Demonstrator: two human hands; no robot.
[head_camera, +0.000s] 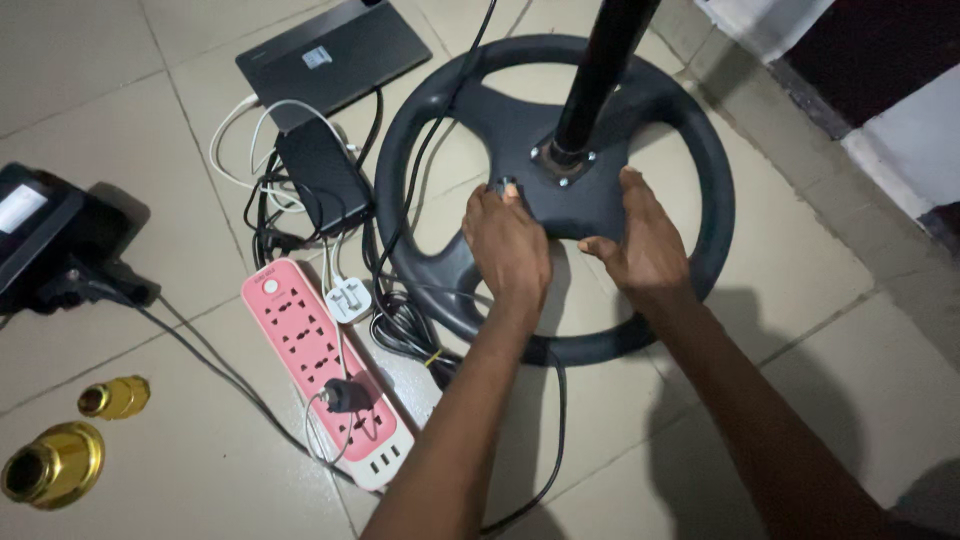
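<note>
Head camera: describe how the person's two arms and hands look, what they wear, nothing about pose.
Both forearms are bare, with no sleeves in view up to the frame's bottom edge. The left hand and right hand wear no gloves, and no rings, watch or bracelets show. No markings or cables are on either arm.

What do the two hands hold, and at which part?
Left hand pinches a small knob on the round fan base's hub; right hand lies flat on that hub, gripping nothing.
</note>
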